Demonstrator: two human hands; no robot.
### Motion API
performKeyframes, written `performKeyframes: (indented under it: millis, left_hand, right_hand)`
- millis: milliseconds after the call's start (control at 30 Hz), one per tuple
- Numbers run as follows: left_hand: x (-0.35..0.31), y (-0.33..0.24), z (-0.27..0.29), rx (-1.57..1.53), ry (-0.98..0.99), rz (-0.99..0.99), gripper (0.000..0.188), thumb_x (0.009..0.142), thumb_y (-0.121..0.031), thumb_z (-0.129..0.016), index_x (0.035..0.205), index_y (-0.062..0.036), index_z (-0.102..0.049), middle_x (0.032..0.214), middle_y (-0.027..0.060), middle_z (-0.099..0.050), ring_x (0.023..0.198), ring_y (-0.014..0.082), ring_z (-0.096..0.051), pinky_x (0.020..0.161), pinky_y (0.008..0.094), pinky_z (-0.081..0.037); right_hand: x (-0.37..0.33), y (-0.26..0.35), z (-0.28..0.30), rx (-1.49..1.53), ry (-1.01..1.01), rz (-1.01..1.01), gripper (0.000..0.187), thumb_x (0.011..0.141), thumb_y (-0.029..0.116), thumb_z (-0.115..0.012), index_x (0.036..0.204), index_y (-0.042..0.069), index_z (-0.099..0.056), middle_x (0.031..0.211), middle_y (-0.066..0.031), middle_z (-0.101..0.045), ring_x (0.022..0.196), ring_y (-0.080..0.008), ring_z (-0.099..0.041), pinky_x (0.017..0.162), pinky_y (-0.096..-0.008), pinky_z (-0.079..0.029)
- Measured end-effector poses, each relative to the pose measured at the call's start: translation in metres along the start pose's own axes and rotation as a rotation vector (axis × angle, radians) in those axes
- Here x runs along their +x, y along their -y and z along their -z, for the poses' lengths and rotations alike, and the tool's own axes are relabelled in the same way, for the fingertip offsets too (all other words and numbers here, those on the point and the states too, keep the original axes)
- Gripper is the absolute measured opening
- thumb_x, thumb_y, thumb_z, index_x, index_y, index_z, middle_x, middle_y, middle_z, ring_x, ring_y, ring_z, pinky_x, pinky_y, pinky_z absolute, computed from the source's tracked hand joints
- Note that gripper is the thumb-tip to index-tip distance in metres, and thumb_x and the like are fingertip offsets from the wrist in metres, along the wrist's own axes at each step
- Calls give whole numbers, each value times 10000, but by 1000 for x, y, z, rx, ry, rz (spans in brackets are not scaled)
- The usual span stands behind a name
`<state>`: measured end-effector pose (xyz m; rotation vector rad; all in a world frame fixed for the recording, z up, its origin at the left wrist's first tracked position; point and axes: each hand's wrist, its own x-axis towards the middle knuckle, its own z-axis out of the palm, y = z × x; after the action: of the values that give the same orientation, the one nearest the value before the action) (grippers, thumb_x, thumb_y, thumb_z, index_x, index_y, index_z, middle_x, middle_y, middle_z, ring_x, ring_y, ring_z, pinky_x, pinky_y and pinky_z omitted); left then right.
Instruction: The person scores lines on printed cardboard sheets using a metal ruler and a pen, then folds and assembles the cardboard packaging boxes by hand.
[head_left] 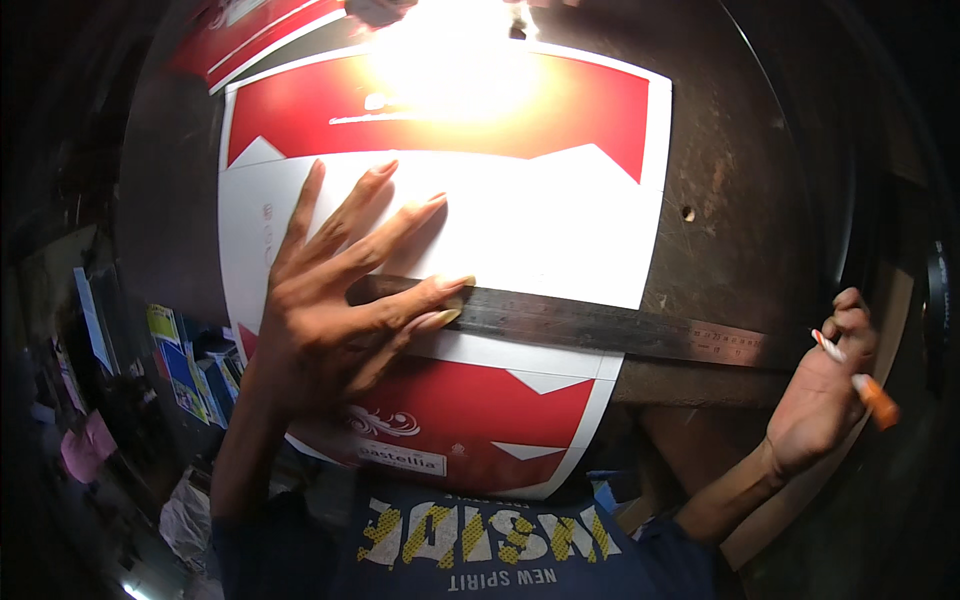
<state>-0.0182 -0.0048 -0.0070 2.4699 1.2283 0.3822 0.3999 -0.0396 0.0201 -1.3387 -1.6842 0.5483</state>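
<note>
A large printed sheet (540, 230), white in the middle with red bands at its far and near ends, lies in front of me. Across its near part runs a long steel ruler (560, 318), whose right end sticks out past the sheet. My left hand (320, 300) is spread over both, its thumb and forefinger on the ruler and the other fingers stretched out on the white paper. Off to the right, beyond the ruler's end, my right hand (825, 390) is closed around a slim tool with an orange end (877, 402); its kind is unclear.
A dark worktable (725, 160) with a small hole is under the sheet. Another red printed sheet (265, 40) lies at the far left. A bright lamp (455, 45) glares over the far edge. Booklets (190, 375) are stacked lower at the left.
</note>
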Motion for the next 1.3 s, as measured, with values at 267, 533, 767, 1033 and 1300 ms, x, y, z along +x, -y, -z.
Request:
performKeyframes:
  millis: [267, 533, 767, 1033, 1300]
  left_hand:
    - [0, 7, -16, -8, -17, -6, 219, 894, -336, -699, 1105, -315, -758, 1461, 96, -539, 1459, 354, -345, 1211, 641, -115]
    - [2, 7, -18, -41, -37, -35, 258, 880, -332, -708, 1135, -349, -739, 1451, 76, -551, 1446, 325, -377, 1214, 636, -121]
    - [5, 0, -14, -75, -41, -8, 288, 813, -334, -769, 1100, -341, -748, 1424, 67, -577, 1435, 324, -394, 1217, 628, -131]
    - [3, 0, -11, -80, -44, 0, 283, 795, -338, -776, 1077, -339, -760, 1425, 76, -575, 1427, 334, -404, 1216, 625, -143]
    - [3, 1, -9, -77, -35, -3, 270, 801, -341, -768, 1071, -329, -764, 1429, 88, -570, 1429, 342, -400, 1216, 627, -137]
  right_hand:
    - [39, 48, -110, 698, 385, -343, 461, 1044, 463, -387, 999, 14, -483, 1012, -243, -648, 917, -282, -704, 801, -359, -596]
    - [39, 56, -151, 439, 396, -263, 277, 824, -113, -729, 1032, -47, -558, 904, -129, -675, 921, -226, -725, 836, -330, -614]
    - [29, 41, -157, 558, 319, -210, 315, 821, -133, -720, 1061, -53, -532, 915, -132, -656, 905, -225, -719, 827, -332, -620]
    - [29, 38, -157, 503, 341, -40, 329, 827, -100, -732, 1078, -74, -521, 920, -166, -657, 892, -255, -722, 794, -349, -635]
    - [32, 49, -157, 438, 340, -67, 301, 838, -112, -711, 1044, -57, -499, 870, -171, -665, 845, -236, -728, 752, -323, -624]
